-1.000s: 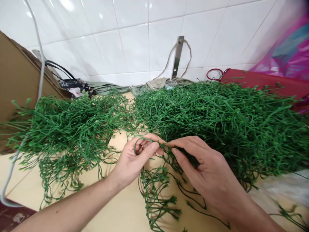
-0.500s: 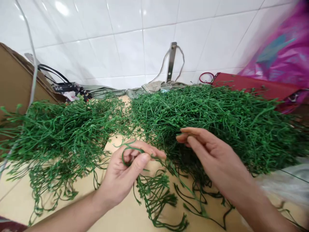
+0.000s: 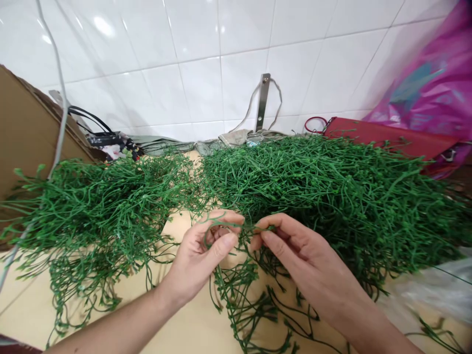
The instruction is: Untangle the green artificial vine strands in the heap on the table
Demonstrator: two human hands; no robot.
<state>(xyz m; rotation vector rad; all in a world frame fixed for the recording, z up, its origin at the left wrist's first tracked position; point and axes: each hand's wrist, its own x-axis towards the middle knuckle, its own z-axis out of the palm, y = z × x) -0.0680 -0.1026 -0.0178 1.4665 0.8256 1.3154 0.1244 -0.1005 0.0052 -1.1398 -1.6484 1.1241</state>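
Our left hand [image 3: 195, 258] pinches a strand [image 3: 249, 227], seemingly to steady it; our right hand [image 3: 308, 258] grips beside it, the pile [image 3: 332, 182] placed within easy reach.

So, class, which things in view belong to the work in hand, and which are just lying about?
In the work:
- left hand and right hand, both holding thin green stems
- probably the left green pile and right green pile

Apparently lying about:
- red bag
- pink plastic bag
- cardboard box
- floral bag
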